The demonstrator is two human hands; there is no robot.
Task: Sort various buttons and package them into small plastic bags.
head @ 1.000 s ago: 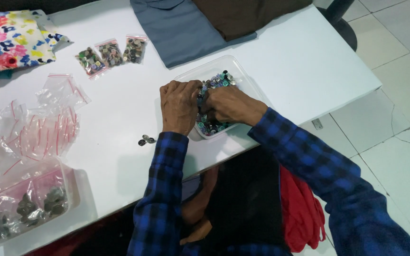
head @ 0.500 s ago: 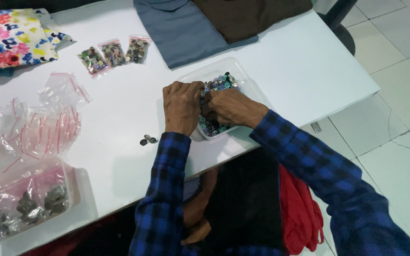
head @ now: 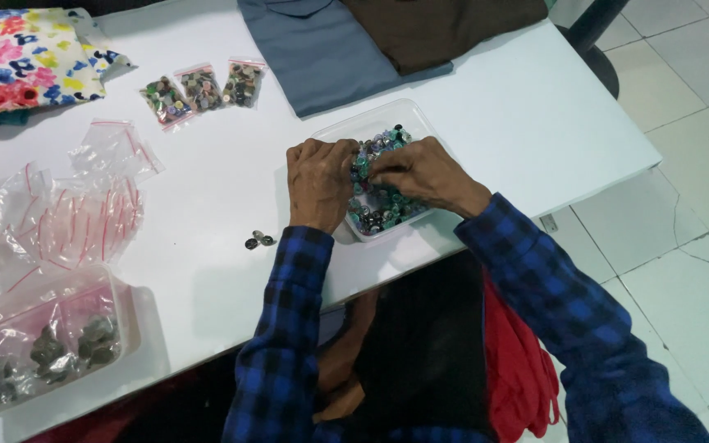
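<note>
My left hand [head: 319,182] and right hand [head: 420,172] stay over the clear tray [head: 346,131] of buttons [head: 377,205], fingertips pinching together among them (barely moved since a second ago); sorting continues, nothing lifted out.

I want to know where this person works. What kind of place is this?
Probably a small sewing or craft workshop: a clear tray full of buttons, three filled little bags, and folded cloth on a white table.

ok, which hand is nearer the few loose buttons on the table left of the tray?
Left. The left hand is just above and right of the loose buttons; the right hand is farther right, over the clear tray.
</note>
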